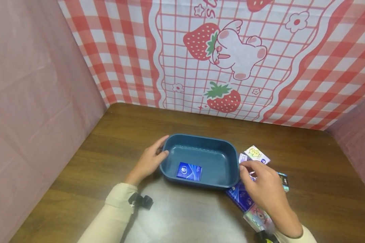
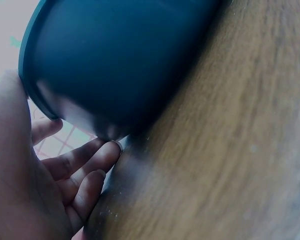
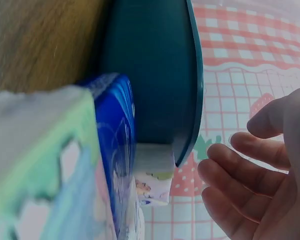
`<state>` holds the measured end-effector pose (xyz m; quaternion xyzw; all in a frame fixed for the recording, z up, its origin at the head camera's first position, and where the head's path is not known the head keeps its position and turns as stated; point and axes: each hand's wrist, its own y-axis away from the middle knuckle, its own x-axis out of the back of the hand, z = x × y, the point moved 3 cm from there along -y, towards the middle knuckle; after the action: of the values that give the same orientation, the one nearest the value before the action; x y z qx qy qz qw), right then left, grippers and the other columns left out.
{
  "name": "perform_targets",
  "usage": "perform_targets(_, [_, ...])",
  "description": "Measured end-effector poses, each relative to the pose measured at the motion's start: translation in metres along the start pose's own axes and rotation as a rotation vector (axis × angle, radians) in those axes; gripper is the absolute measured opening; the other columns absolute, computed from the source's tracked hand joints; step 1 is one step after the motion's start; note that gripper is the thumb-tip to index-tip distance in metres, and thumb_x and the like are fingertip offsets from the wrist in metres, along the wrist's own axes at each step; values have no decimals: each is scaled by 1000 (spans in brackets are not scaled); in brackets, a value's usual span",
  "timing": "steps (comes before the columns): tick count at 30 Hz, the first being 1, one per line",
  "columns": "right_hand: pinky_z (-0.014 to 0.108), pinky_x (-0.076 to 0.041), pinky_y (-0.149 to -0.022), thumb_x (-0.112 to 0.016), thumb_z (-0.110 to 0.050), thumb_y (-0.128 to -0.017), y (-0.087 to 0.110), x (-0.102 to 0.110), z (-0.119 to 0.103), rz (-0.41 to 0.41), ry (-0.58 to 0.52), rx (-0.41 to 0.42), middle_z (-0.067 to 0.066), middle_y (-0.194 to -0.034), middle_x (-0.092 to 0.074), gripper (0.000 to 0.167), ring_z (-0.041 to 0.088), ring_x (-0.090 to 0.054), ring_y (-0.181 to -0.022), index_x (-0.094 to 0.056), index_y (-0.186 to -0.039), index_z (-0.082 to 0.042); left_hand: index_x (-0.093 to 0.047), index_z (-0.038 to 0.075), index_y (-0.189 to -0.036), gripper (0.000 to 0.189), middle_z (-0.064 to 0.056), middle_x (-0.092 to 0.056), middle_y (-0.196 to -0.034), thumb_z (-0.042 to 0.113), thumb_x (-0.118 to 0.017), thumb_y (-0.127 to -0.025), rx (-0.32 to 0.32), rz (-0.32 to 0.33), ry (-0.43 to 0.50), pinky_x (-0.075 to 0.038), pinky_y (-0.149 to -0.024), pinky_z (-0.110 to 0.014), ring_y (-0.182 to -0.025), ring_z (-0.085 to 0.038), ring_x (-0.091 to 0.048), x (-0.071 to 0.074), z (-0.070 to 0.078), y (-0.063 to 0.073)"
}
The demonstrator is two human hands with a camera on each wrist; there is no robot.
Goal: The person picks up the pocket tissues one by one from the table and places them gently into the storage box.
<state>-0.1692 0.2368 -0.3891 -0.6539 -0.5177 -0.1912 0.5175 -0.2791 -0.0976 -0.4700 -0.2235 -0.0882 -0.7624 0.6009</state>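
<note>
In the head view, a blue-green plastic basin (image 1: 200,184) stands on the table with a flat blue tissue pack (image 1: 189,171) lying inside, near its front wall. My left hand (image 1: 150,160) holds the basin's left end, thumb at the rim and fingers along the outer wall. The left wrist view has those fingers (image 2: 95,162) against the lower wall. My right hand (image 1: 263,184) hovers by the basin's right end, over a loose group of packs. Seen from the right wrist, its fingers (image 3: 240,185) are loosely bent with nothing between them.
Right of the basin lie a blue pack (image 1: 241,195), a pink patterned pack (image 1: 257,217), a white pack with a yellow drawing (image 1: 257,153) and a dark pack (image 1: 283,181), partly covered by my hand. A checked strawberry cloth (image 1: 134,50) hangs behind the wooden table (image 1: 109,145).
</note>
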Motion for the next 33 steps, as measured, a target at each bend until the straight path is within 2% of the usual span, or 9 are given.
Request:
perform_targets(12, [53, -56, -69, -67, -20, -94, 2, 7, 19, -67, 40, -66, 8, -93, -74, 17, 30, -69, -80, -74, -104, -9, -42, 19, -154, 58, -14, -55, -144, 19, -59, -98, -9, 8, 1, -49, -100, -50, -121, -31, -60, 0, 2, 1])
perform_targets(21, [54, -54, -71, -65, -24, -95, 2, 12, 28, -117, 71, -123, 8, -95, -73, 19, 30, -67, -83, -73, -105, -9, -42, 22, -153, 58, -13, -55, -144, 20, -59, -98, -21, 10, -7, -47, -102, -48, -121, -29, -60, 0, 1, 0])
perform_targets(29, [53, -53, -69, -66, -28, -95, 4, 14, 34, -148, 91, -136, 8, -97, -73, 24, 26, -65, -80, -73, -109, -11, -43, 22, -153, 57, -13, -54, -145, 21, -59, -98, -16, 15, -22, -45, -104, -51, -123, -31, -59, 0, 1, -1])
perform_targets(33, [57, -52, -73, -68, -30, -95, 5, 15, 39, -166, 101, -147, 10, -101, -73, 26, 30, -66, -84, -73, -111, -10, -43, 20, -153, 57, -13, -54, -145, 20, -60, -98, -15, 19, -28, -44, -105, -52, -124, -31, -58, 0, 0, -1])
